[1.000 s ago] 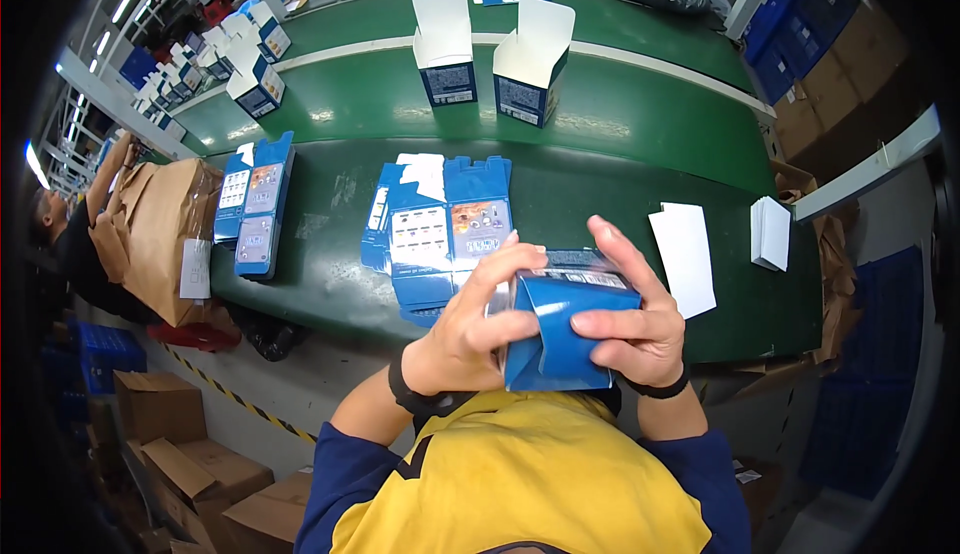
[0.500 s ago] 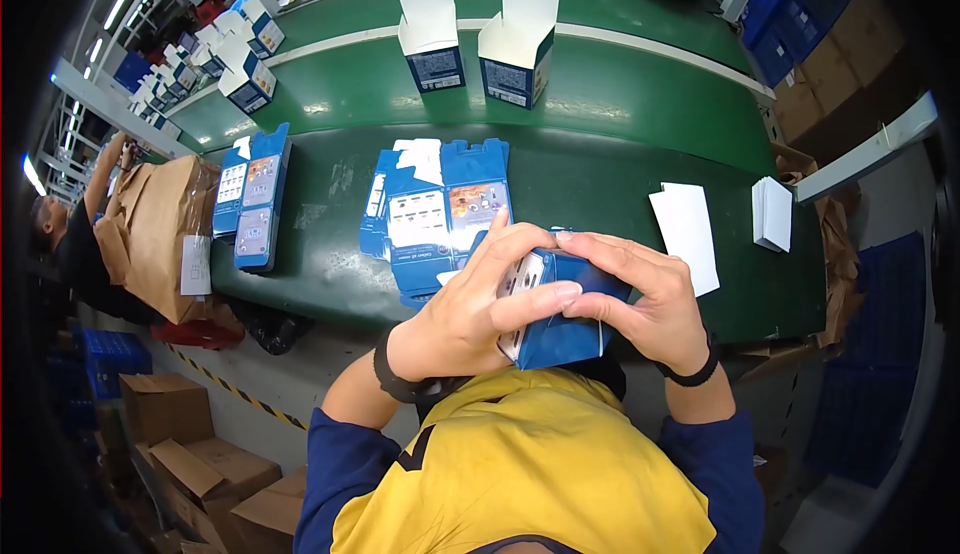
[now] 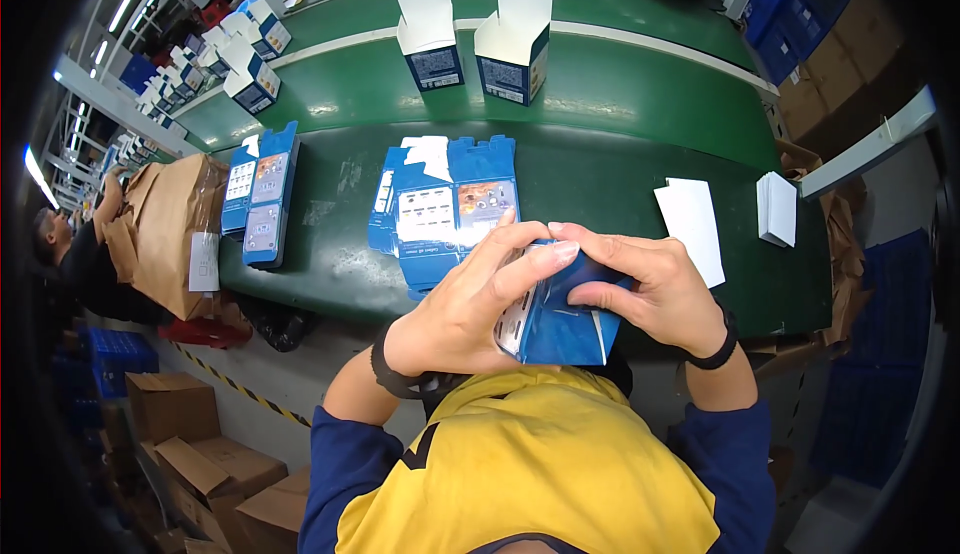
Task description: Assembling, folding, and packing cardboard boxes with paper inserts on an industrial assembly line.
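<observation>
One blue box (image 3: 568, 336) is in the person's two hands, in the lower middle of the frame, just in front of the yellow shirt (image 3: 530, 454). On the green counter (image 3: 590, 179) lie two piles of flat blue cartons, one pile (image 3: 456, 216) in the middle of the frame and one (image 3: 264, 204) at the left; their layers are too tight to count. Two open boxes (image 3: 433, 67) (image 3: 505, 76) stand side by side at upper centre, lids raised, and more crowd the upper left, too small to count. At the right lie one white sheet or thin pile (image 3: 692, 236) and one white stack (image 3: 776, 209). Both forearms rise from the lower edge and angle inward, elbows bent, a dark band on each wrist. The left hand (image 3: 455, 316) grips the box's left side, thumb stretched over its upper edge; the right hand (image 3: 668, 289) curls around the right side, thumb against the blue surface, and the index fingertips nearly meet above. A white printed side faces left and a plain blue one toward the shirt; the long axis cannot be told, as the fingers cover the upper end.
</observation>
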{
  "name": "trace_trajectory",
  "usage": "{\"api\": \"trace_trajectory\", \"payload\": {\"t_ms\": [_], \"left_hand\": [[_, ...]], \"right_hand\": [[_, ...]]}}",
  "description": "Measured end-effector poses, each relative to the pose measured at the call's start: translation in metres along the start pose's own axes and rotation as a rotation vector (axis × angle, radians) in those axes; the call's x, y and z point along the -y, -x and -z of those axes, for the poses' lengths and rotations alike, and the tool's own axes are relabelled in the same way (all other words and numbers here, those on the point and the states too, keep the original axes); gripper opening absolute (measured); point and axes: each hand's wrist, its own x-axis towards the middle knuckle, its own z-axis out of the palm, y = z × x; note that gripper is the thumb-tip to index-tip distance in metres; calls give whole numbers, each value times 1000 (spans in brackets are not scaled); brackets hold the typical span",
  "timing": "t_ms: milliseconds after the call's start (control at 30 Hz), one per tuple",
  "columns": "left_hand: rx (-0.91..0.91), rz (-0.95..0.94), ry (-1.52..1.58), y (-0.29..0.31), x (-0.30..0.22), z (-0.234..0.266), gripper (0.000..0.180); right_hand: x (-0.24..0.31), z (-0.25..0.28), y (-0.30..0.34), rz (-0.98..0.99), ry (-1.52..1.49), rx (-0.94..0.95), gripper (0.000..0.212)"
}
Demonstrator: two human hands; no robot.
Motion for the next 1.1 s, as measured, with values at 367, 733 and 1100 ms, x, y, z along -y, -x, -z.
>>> {"api": "trace_trajectory", "payload": {"t_ms": [367, 733, 1100], "left_hand": [[-286, -112, -188, 3, 17, -58, 93], [-464, -276, -304, -2, 28, -53, 84], [-11, -661, -496, -4, 59, -5, 51]], "right_hand": [[6, -20, 3, -86, -450, -558, 60], [16, -37, 14, -134, -716, -419, 104], [-47, 24, -10, -638, -1100, 190, 81]]}}
